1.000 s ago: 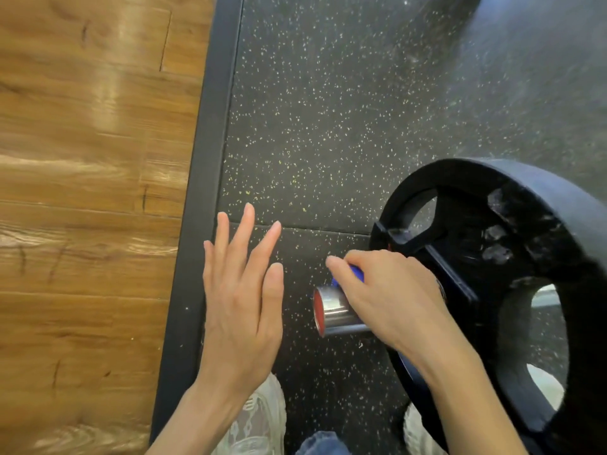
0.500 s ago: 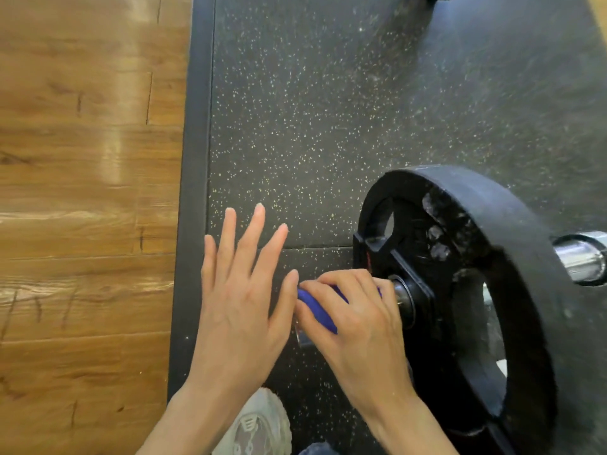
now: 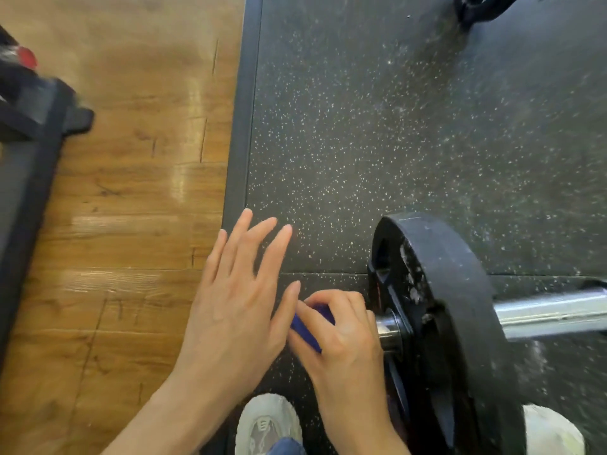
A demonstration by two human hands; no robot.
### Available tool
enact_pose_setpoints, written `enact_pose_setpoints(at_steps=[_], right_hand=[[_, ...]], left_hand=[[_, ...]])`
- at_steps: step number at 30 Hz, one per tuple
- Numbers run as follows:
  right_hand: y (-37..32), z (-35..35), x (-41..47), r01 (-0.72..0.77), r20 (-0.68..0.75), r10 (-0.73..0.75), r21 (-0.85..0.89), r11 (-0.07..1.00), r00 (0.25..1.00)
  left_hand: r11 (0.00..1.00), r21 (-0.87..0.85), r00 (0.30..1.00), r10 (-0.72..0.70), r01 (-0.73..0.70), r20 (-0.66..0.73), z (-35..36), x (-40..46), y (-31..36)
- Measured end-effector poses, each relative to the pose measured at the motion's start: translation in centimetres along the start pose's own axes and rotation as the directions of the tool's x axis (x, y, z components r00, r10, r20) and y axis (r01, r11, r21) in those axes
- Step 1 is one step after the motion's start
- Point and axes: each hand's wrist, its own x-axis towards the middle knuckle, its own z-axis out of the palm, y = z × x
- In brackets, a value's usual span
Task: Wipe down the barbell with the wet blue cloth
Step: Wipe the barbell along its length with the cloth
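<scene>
The barbell [image 3: 551, 315] lies on the speckled rubber mat, a black weight plate [image 3: 456, 290] standing on its sleeve. My right hand [image 3: 341, 343] curls round the blue cloth [image 3: 307, 328] at the sleeve's outer end, left of the plate; a short stretch of chrome sleeve [image 3: 387, 330] shows between my knuckles and the plate. My left hand [image 3: 239, 307] hovers flat with fingers spread just left of the cloth, its thumb close to my right fingers. The sleeve's end cap is hidden under my hands.
Wooden flooring [image 3: 131, 224] borders the mat [image 3: 361, 126] on the left. A dark rack base [image 3: 29, 142] stands at the far left. Another black plate [image 3: 476, 8] sits at the top edge. My white shoes [image 3: 269, 421] stand below the hands.
The view has swung left and back, bringing the rack base into sight. My right hand with the cloth has covered the sleeve's end, and my left hand has drawn close beside it.
</scene>
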Motion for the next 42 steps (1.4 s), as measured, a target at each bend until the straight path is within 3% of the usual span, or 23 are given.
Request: enact_pose_setpoints(at_steps=[5, 11, 18, 26, 34, 42], right_hand=[[-3.8, -4.6, 1.1, 0.021, -0.041, -0.02, 0.014, 1.0, 0.999], [-7.5, -13.6, 3.2, -0.034, 0.007, 0.034, -0.023, 0.999, 0.999], [-10.7, -24.0, 6.2, -0.129, -0.035, 0.126, -0.082, 0.988, 0.991], [-14.6, -35.3, 8.7, -0.148, -0.125, 0.132, -0.135, 0.98, 0.983], [-11.6, -45.9, 9.2, -0.174, -0.168, 0.143, -0.187, 0.967, 0.975], [-6.0, -57.1, 9.4, -0.095, -0.166, 0.061, -0.208, 0.973, 0.984]], left_hand=[[0.998, 0.062, 0.998, -0.013, 0.009, 0.061, -5.8, 0.0, 1.8], [0.998, 0.053, 0.993, -0.03, 0.024, 0.11, -13.6, 0.0, 5.4], [0.997, 0.017, 0.989, 0.069, -0.072, 0.129, -24.0, 1.8, 11.2], [0.977, 0.002, 0.973, 0.214, -0.215, 0.089, -33.7, 4.3, 17.9], [0.975, 0.009, 0.97, 0.219, -0.221, 0.11, -37.5, 5.6, 26.5], [0.985, 0.059, 0.987, 0.158, -0.16, 0.034, -39.2, 7.4, 36.9]])
